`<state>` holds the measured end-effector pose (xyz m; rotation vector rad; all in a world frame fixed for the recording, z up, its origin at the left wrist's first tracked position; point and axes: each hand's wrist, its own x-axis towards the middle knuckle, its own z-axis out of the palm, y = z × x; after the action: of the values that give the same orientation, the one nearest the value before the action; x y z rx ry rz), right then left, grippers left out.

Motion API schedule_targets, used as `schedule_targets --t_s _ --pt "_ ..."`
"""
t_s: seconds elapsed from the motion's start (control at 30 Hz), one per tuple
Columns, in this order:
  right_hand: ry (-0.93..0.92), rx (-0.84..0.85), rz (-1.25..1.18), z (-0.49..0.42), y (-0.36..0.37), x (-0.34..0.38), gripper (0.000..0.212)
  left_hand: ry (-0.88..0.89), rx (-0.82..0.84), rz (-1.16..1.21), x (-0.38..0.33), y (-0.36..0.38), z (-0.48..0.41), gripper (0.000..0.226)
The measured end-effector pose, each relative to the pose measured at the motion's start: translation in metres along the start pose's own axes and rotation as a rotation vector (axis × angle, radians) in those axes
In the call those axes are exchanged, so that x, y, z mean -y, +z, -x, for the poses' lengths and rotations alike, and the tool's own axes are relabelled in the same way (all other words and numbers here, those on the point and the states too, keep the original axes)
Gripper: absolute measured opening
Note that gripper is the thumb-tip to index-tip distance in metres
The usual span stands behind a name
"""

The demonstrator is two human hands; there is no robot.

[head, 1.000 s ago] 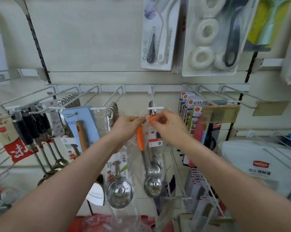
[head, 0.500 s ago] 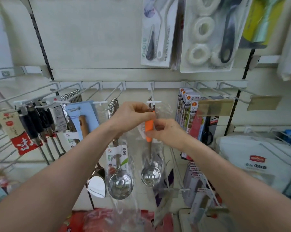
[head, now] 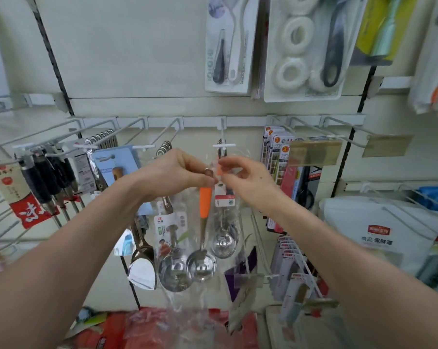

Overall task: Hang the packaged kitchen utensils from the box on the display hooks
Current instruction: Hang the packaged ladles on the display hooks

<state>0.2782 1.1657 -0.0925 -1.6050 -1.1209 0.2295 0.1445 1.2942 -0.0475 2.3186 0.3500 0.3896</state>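
Both hands meet just under one white-tipped display hook. The left hand curls its fingers round the upper handle of one orange-handled ladle, which is wrapped in a clear plastic bag. The right hand pinches the orange top end of that ladle between thumb and forefinger, right below the hook's tip. The ladle hangs down from the two hands, slightly tilted, with its steel bowl well below the wrists.

Behind the right hand's fingers, bagged steel scoops already hang on that hook; how many I cannot tell. Below the left wrist hang a labelled steel ladle and one shiny turner. Further left of the left hand is a row of black-handled utensils. Right of the right hand are two yellowish price tags. Above the hands hang two blister packs: a brush set and a pack with three white rings.
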Motion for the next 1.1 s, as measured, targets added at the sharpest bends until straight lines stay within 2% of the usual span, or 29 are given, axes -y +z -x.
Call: schedule_targets --t_s 0.07,0.17,0.23,0.33,0.47,0.53,0.7,0.8,0.97,1.1 --pt "0.073 0.000 -0.099 -0.001 -0.002 0.006 0.017 -0.013 0.020 0.002 -0.001 -0.002 0.003 0.006" --pt "0.203 0.178 -0.113 0.000 0.000 0.012 0.015 -0.030 0.007 0.035 0.000 0.004 0.002 0.008" --pt "0.269 0.274 -0.123 0.000 0.002 0.012 0.016 -0.058 -0.070 0.075 0.001 0.010 -0.001 0.008" --pt "0.258 0.324 -0.048 0.001 0.002 0.006 0.017 -0.098 -0.197 0.189 0.006 0.017 -0.007 0.014" --pt "0.254 0.201 -0.065 0.001 0.000 -0.001 0.016 -0.084 -0.240 0.256 0.009 0.024 -0.013 0.003" --pt "0.265 0.149 -0.061 0.000 -0.001 -0.005 0.015 -0.079 -0.218 0.252 0.009 0.028 -0.015 0.007" --pt "0.251 0.084 0.110 -0.001 -0.009 -0.008 0.032 -0.083 -0.196 0.244 0.003 0.042 -0.020 0.009" --pt "0.123 -0.005 0.122 -0.005 -0.010 0.002 0.022 -0.104 -0.245 0.238 0.000 0.045 -0.025 0.012" --pt "0.116 -0.037 0.148 -0.015 -0.008 0.013 0.013 -0.135 -0.353 0.196 -0.001 0.042 -0.027 0.004" --pt "0.078 -0.122 0.113 -0.018 -0.007 0.014 0.013 -0.057 -0.413 0.140 -0.005 0.041 -0.027 0.012"
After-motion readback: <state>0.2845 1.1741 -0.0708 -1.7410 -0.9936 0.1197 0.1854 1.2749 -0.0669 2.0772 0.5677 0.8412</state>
